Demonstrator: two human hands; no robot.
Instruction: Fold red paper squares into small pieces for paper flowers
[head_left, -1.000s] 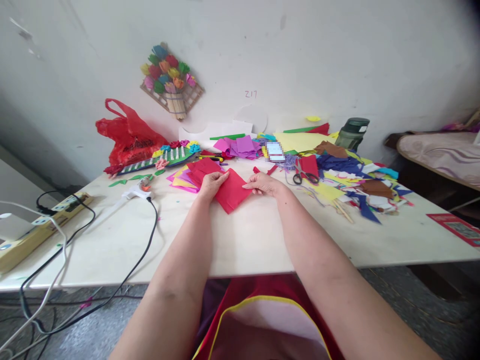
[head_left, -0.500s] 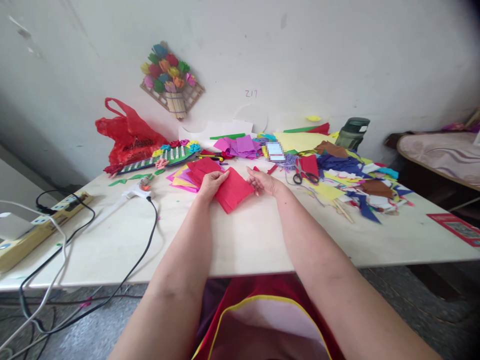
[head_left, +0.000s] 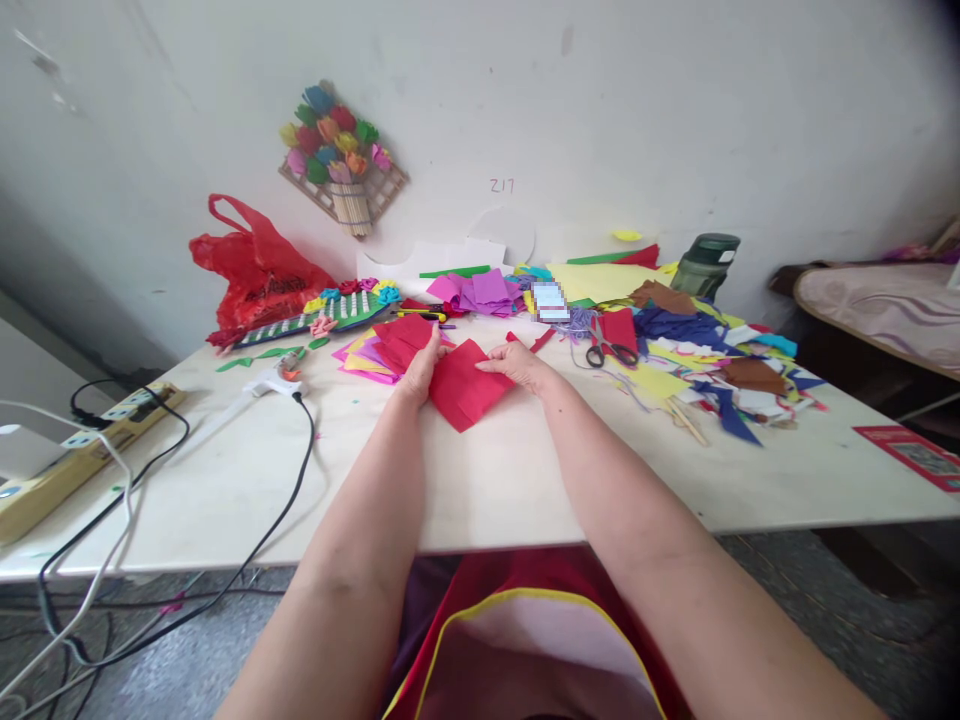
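Observation:
A square of red crepe paper (head_left: 466,392) is between my two hands over the near middle of the table. My right hand (head_left: 523,366) pinches its right side, thumb on top and the other fingers mostly hidden beneath. Along the left edge, my left hand (head_left: 422,370) holds the sheet, its thumb pointing up and its fingers partly hidden behind the paper. Just beyond my left hand lies a stack of red, yellow and pink paper sheets (head_left: 365,358). A narrow red strip (head_left: 541,341) lies past my right hand.
Black-handled scissors (head_left: 611,352) lie right of my hands, beside a heap of paper scraps (head_left: 739,365). A glue gun (head_left: 274,382) with a black cord rests at left, near a power strip (head_left: 97,440). At the back are a red plastic bag (head_left: 259,265) and green bottle (head_left: 705,268).
My right hand has moved left and now pinches the red paper. My left thumb has lifted from the sheet's face to its left edge. The paper has turned slightly.

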